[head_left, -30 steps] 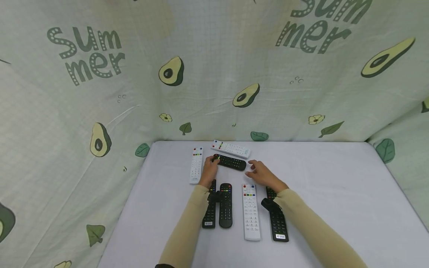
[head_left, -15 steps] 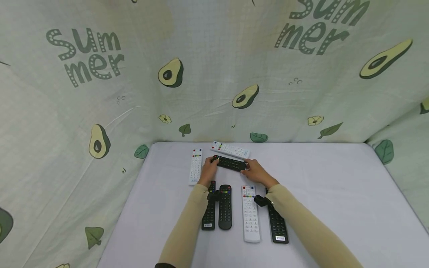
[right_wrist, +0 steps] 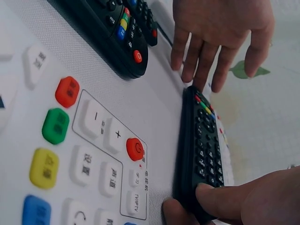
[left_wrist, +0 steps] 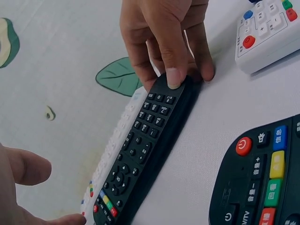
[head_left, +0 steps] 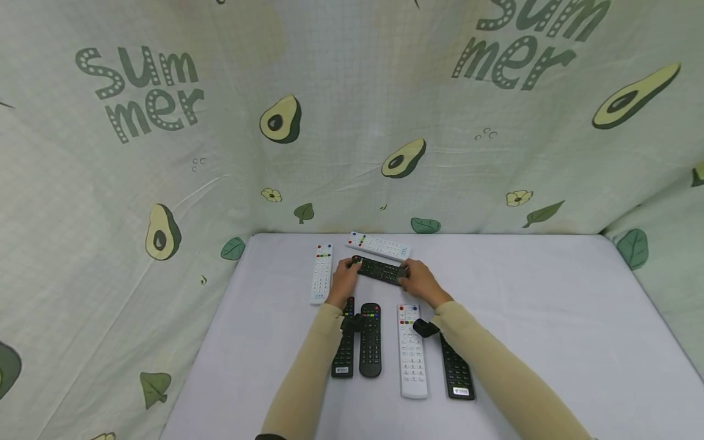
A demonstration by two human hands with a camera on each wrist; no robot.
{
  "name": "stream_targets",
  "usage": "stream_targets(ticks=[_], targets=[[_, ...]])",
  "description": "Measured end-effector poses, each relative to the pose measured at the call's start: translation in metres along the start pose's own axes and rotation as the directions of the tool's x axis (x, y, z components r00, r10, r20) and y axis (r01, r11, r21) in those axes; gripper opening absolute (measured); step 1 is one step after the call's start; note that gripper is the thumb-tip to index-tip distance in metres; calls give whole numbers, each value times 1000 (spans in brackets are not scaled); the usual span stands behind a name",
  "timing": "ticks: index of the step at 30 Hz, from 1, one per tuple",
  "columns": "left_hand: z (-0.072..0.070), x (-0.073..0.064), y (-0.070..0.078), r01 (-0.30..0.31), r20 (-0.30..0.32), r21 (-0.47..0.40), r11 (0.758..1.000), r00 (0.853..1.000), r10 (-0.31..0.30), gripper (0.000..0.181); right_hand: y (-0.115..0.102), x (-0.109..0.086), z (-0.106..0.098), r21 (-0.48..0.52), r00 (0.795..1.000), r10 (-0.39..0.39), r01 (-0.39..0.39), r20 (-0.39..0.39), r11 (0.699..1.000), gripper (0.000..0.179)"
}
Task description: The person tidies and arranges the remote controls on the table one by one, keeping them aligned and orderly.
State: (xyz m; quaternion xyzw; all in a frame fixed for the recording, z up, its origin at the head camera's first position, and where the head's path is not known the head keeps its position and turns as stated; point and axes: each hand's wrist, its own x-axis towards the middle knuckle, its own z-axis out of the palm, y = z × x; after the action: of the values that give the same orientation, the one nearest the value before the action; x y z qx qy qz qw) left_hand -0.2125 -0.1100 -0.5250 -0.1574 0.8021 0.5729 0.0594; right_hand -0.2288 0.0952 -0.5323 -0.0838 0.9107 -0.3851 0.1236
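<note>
Blk remote, just below ctr of head view: prob. light, stiff, slickish; best held at ends. R hand pinches its rt end; L hand, fingers straight, by other end.

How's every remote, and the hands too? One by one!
Held black remote, face up, pinched at one end
Right hand, pinching that end
Left hand, fingers stretched at the other end
Back white remote, face up, slanted
Leftmost white remote, face up
Left front black remote, face up, partly hidden
Middle front black remote, face up
Front white remote, face up
Right front black remote, face up, partly hidden
</note>
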Motion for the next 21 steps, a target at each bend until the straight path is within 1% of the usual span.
stream_targets(ticks=[5,12,16,21], targets=[[1,-1,0,-6,-7,-16,1000,1000,6,60,1,-2,-1,13,1000,15,-15,5,1000,36],[1,-2,-2,-22,-24,-66,998,1000,20,58,5,-7,-3,90,999,29,-30,16,995,32],[3,-6,-1,-33,-49,-76,997,998,30,56,7,-11,-7,121,1000,21,-20,-7,992,32],[6,-12,3,-76,-88,-82,994,994,69,51,6,-22,-17,100,999,16,-11,-46,995,33]])
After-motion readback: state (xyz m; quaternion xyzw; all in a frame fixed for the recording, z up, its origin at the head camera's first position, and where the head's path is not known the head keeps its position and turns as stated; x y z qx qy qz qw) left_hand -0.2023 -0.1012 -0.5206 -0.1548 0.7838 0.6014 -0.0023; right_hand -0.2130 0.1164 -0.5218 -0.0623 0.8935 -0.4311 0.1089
